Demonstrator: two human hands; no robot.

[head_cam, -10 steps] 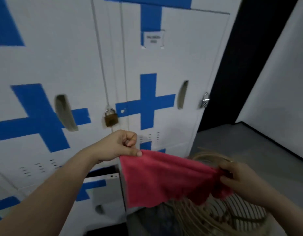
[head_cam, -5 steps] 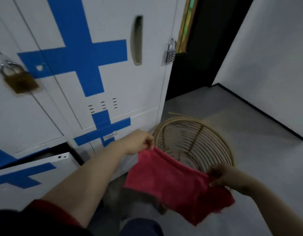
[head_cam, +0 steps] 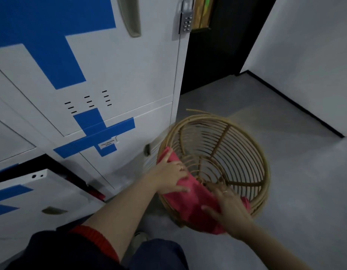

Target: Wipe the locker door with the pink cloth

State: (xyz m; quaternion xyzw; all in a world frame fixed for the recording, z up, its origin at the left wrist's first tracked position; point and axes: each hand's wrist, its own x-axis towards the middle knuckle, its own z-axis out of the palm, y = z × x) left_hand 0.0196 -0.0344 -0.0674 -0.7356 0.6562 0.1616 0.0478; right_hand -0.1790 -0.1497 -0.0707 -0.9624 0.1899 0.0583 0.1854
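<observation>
With the left hand (head_cam: 169, 177) and right hand (head_cam: 228, 208) both spread flat on the pink cloth (head_cam: 190, 205), which drapes over the basket (head_cam: 207, 119) rim at five o'clock from the locker door (head_cam: 133, 71), no wiping seems under way.

Pink cloth (head_cam: 190, 203) apparently draped over basket (head_cam: 265, 164) rim; locker door (head_cam: 129, 75) white, blue-crossed, shut.

Head-worn view, steeply downward, close.

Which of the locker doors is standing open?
The bottom-left locker door, swung out with a dark gap behind it; the other doors sit flush.
</observation>
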